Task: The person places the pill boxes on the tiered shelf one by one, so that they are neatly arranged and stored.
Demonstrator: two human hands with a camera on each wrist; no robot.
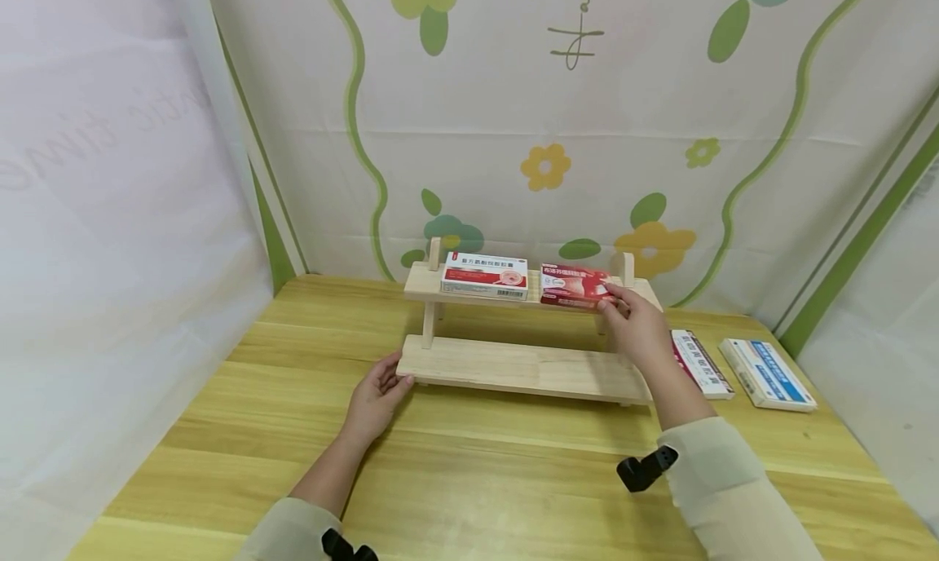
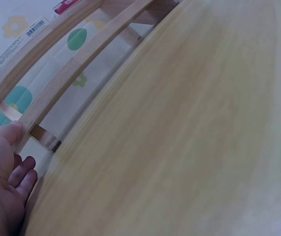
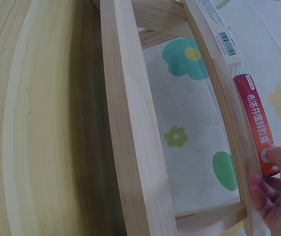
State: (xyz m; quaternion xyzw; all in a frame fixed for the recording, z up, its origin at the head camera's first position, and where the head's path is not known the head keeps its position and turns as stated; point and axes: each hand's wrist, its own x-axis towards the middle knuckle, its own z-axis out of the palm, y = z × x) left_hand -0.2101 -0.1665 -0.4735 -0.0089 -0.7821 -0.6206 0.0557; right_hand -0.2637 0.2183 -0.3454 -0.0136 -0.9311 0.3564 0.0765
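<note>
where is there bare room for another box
Free: lower shelf between left hand and right forearm; table between the forearms. Crowded: upper shelf, where right hand holds a red box by a white box; table's right end, with two boxes.

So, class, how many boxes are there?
4: white-and-red box and red box on the upper shelf; maroon-and-white box and blue-and-white box on the table at right. Others may be hidden.

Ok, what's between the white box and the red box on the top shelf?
Only a narrow bare strip of the top shelf separates the white box from the red box; the head view shows it.
</note>
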